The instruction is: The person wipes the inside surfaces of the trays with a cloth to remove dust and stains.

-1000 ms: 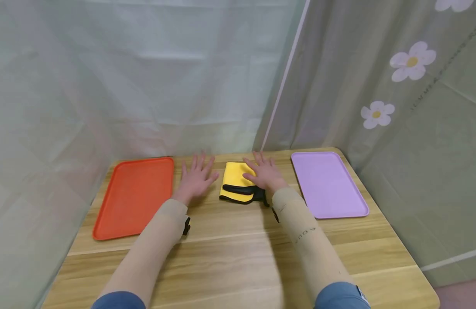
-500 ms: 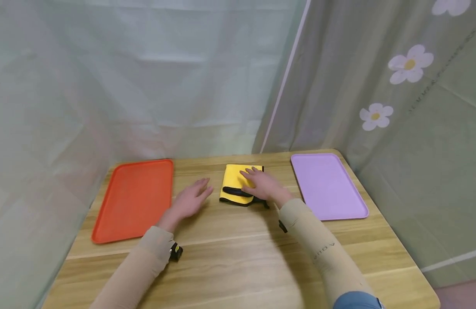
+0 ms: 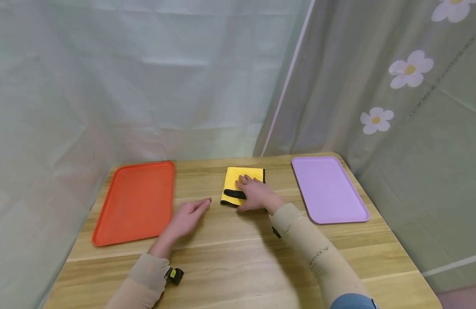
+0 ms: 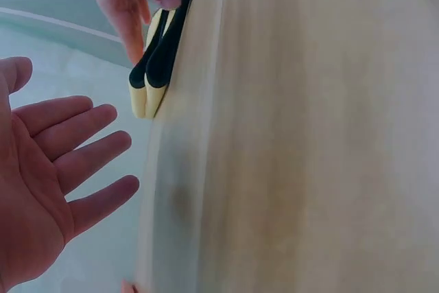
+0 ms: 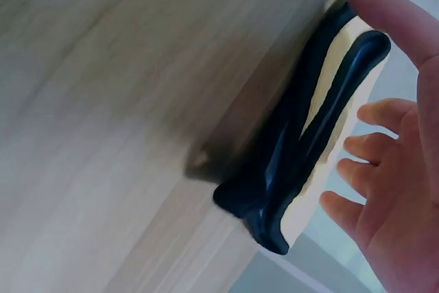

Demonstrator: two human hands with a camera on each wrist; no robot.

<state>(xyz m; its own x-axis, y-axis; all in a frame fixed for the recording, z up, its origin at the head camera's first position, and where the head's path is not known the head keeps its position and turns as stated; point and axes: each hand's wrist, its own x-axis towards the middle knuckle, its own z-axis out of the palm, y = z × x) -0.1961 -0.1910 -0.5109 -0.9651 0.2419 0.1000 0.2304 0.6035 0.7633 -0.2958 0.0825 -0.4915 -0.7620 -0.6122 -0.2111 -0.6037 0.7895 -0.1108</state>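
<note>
A folded yellow cloth (image 3: pixel 232 179) with black edging lies at the back middle of the wooden table. My right hand (image 3: pixel 258 195) is over its right part, fingers spread across the top and thumb down at the front edge. In the right wrist view the thumb (image 5: pixel 387 15) reaches the black edging (image 5: pixel 271 162), with the fingertips close over the yellow side. To the left of the cloth, apart from it, my left hand (image 3: pixel 185 218) has nothing in it. The left wrist view shows that hand (image 4: pixel 62 169) palm visible, with fingers relaxed and slightly spread.
A red tray (image 3: pixel 139 206) lies on the left of the table (image 3: pixel 230 266), beside my left hand. On the right is a purple tray (image 3: pixel 328 189), beyond my right forearm. Pale curtains (image 3: pixel 176 86) hang behind the table and along its sides.
My left hand has drawn back toward me, away from the table's rear. The right hand has come lower and nearer, its thumb moving to the cloth's front edge. The cloth lies about where it was.
</note>
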